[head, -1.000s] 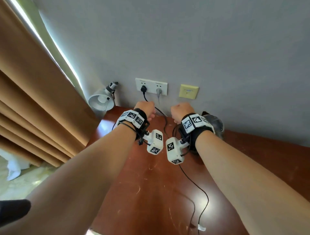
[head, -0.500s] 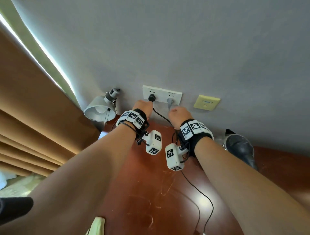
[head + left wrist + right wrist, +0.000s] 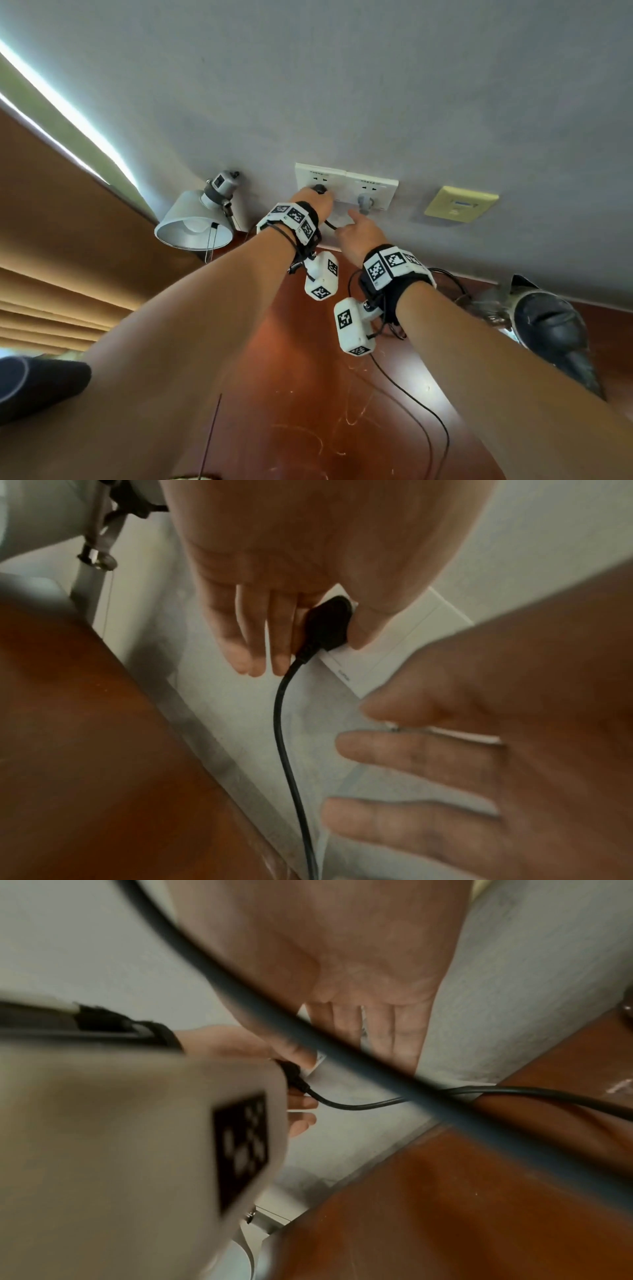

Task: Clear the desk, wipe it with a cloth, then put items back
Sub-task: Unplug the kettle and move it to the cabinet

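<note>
A lived-in room, most likely a hotel room or a bedroom. A glossy, scratched reddish-brown wooden surface (image 3: 308, 428) stands against a plain grey painted wall (image 3: 342, 85). On that wall sit a white double socket plate (image 3: 346, 183) and a pale yellow data port plate (image 3: 460, 204). A silver metal lamp with a cone shade (image 3: 191, 219) stands by heavy tan pleated curtains (image 3: 51, 240), daylight showing at their edge.

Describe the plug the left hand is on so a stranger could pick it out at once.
Find the white double socket plate on the grey wall above the desk's back edge. Two plugs sit in it: the one meant is the black plug in its left half, nearer the lamp, pinched by the left hand. Its neighbour, the grey plug, is untouched.
</note>
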The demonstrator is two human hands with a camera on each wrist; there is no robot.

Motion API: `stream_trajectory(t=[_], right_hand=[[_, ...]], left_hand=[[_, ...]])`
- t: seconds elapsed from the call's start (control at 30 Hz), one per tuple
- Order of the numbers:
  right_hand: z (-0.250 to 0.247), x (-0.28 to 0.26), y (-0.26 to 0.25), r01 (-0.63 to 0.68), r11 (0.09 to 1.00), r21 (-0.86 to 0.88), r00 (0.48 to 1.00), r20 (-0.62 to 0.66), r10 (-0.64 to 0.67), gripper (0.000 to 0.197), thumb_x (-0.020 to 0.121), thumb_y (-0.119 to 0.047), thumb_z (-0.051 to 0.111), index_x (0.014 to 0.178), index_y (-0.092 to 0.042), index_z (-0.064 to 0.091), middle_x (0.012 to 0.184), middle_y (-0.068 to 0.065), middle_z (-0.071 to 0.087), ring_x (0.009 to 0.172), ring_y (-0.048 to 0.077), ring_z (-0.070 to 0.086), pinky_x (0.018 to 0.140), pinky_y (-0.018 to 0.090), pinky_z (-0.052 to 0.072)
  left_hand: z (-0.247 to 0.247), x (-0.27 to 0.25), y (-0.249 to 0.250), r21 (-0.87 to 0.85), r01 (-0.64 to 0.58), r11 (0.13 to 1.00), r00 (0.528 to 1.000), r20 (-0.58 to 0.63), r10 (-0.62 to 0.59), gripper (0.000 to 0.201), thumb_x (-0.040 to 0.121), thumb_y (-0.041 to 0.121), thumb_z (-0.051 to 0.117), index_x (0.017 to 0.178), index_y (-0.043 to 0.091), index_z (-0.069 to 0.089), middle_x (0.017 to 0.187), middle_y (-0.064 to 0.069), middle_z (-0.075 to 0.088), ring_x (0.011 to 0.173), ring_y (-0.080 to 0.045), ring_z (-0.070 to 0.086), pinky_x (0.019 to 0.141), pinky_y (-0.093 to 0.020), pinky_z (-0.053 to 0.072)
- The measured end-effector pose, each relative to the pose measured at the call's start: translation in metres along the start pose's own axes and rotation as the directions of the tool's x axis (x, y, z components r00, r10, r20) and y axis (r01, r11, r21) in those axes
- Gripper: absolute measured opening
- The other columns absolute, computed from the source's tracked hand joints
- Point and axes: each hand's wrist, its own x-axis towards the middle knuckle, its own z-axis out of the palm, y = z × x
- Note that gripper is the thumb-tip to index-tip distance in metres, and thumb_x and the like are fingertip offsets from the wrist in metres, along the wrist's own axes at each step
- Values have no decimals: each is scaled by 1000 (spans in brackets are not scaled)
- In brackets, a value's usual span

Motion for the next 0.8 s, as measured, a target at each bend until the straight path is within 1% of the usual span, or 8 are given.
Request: stream_trajectory(t=[0.1, 0.17, 0.33, 0.47, 0.53, 0.6, 0.73, 0.8], right_hand=[[-2, 6, -3, 12, 1000, 20, 1000, -10, -11, 60, 96, -22, 47, 154, -19, 32, 146, 14, 50, 121, 32, 56, 103, 42, 47], [-3, 7, -6, 17, 999, 31, 1000, -12, -16, 62, 94, -22, 46, 154, -19, 32, 147, 13, 49, 120, 32, 57, 101, 44, 48], [-4, 4, -10, 11, 1000, 27, 1000, -19, -10, 63, 91, -22, 46, 153, -22, 36, 144, 13, 52, 120, 32, 57, 101, 42, 49], [-3, 1, -11, 21, 1000, 12, 1000, -23, -21, 62, 82, -29, 42, 143, -22, 45, 122, 13, 60, 113, 35, 60, 96, 47, 51], [-5, -3, -13, 12, 1000, 7, 1000, -9, -12, 69, 78, -31, 39, 147, -26, 42, 132, 10, 58, 114, 33, 60, 97, 48, 51], [-7, -8, -13, 7, 1000, 4, 1000, -6, -7, 63, 87, -26, 44, 150, -25, 38, 144, 9, 51, 121, 31, 57, 102, 47, 48], [-10, -15, -4, 1, 1000, -19, 1000, -28, -1, 50, 98, -19, 45, 148, -18, 41, 148, 10, 48, 127, 30, 52, 105, 40, 44], [-13, -22, -1, -10, 999, -33, 999, -31, 9, 54, 99, -19, 45, 152, -17, 36, 154, 9, 41, 134, 30, 47, 110, 38, 40]], left_hand=[[11, 3, -6, 118, -16, 993, 996, -90, 27, 39, 98, 43, 43, 116, 14, 61, 111, -11, 68, 92, -29, 61, 76, -30, 41], [16, 2, -11, 190, -27, 981, 985, -161, 59, 46, 99, 46, 42, 124, 11, 57, 113, -12, 67, 100, -32, 62, 78, -31, 41], [15, -1, -13, 227, -51, 973, 982, -167, 90, 49, 99, 48, 40, 126, 10, 55, 112, -12, 67, 99, -32, 62, 79, -33, 41], [16, -10, -20, 203, -34, 979, 991, -122, 59, 42, 98, 47, 42, 108, 10, 59, 95, -9, 64, 81, -28, 56, 71, -31, 39], [20, -18, -38, 196, 9, 981, 999, -45, 0, 40, 96, 47, 44, 97, 11, 60, 92, -10, 65, 75, -27, 58, 66, -30, 41], [21, -29, -57, 108, 68, 992, 998, 1, -69, 44, 93, 51, 44, 94, 11, 64, 89, -10, 68, 72, -25, 61, 63, -30, 43], [13, -43, -66, -130, 200, 971, 979, -12, -203, 63, 73, 62, 39, 92, 11, 71, 76, -2, 75, 77, -28, 71, 80, -37, 58], [6, -50, -60, -239, 212, 947, 977, 24, -213, 60, 78, 60, 41, 91, 8, 70, 74, -3, 77, 80, -29, 73, 82, -39, 60]])
